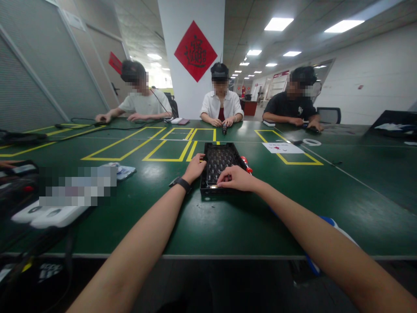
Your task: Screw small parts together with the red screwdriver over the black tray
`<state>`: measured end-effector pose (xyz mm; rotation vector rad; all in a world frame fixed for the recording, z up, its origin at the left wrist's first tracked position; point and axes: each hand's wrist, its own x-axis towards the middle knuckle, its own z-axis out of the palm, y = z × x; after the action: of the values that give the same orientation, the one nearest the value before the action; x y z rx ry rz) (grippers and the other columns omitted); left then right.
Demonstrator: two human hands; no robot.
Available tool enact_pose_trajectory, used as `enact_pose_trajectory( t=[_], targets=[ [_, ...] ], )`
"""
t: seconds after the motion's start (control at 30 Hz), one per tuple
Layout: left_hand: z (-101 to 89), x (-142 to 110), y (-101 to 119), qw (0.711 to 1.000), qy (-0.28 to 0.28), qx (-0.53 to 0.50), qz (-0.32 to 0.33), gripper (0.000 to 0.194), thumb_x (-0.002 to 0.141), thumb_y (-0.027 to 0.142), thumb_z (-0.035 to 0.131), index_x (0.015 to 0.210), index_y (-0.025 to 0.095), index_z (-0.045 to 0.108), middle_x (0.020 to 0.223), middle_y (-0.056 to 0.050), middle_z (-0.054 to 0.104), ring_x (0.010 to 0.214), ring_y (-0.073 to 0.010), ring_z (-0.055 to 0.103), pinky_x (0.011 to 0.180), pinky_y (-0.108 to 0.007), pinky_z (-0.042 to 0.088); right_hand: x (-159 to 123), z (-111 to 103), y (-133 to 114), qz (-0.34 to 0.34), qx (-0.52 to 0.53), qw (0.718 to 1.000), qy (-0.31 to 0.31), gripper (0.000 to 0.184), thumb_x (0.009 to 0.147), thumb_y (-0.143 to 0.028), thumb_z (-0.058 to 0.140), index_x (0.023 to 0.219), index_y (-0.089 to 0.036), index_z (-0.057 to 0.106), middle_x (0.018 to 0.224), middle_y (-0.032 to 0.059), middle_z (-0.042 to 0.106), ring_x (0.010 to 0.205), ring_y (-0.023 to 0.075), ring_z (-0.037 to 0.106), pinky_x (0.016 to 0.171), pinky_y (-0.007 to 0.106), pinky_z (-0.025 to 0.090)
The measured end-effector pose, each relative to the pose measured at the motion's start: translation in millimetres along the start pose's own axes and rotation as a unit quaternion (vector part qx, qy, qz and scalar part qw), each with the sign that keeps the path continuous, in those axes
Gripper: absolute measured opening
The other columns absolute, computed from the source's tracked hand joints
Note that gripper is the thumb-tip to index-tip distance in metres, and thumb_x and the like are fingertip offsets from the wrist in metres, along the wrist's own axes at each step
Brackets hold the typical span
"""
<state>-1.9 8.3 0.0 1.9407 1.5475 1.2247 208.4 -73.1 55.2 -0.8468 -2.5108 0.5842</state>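
Clock dial centred on the tray, twelve o'clock pointing away from my remote viewpoint. Green table (182, 230): extends all around. Black tray (221, 191): flat on the table, open-topped, with many small dark forms inside. White sheet (283, 148): farther out, toward two o'clock. Right hand (241, 178): reaches in from four; I see thumb and fingers drawn close together (whether they pinch anything, I cannot tell). Left hand (194, 168): at nine, fingers touching the side wall; I cannot tell whether they clamp it. Red item (246, 164): just beside the tray, near three. Pale piece (213, 187): near edge, between six and seven, beside the right fingertips. State of the work: interior exposed, pale piece at the edge; whether it is fixed or loose, and how much remains, I cannot judge.
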Motion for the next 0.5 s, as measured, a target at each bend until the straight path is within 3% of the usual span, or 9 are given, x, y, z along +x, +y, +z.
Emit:
enact_pose_trajectory(
  t=[0.5],
  targets=[
    [0.2, 1.6, -0.9, 1.0, 0.006, 0.003, -0.002, 0.041, 0.073, 0.017, 0.044, 0.113, 0.012, 0.052, 0.11, -0.011, 0.058, 0.099, -0.0199, 0.056, 0.089, -0.035, 0.045, 0.3, 0.4, 0.2, 0.009, 0.002, 1.0, -0.005, 0.026, 0.072, -0.037, 0.063, 0.082, -0.015, 0.072, 0.074, 0.0043, 0.066, 0.064, 0.0108, 0.055, 0.06, 0.022, 0.04]
  ],
)
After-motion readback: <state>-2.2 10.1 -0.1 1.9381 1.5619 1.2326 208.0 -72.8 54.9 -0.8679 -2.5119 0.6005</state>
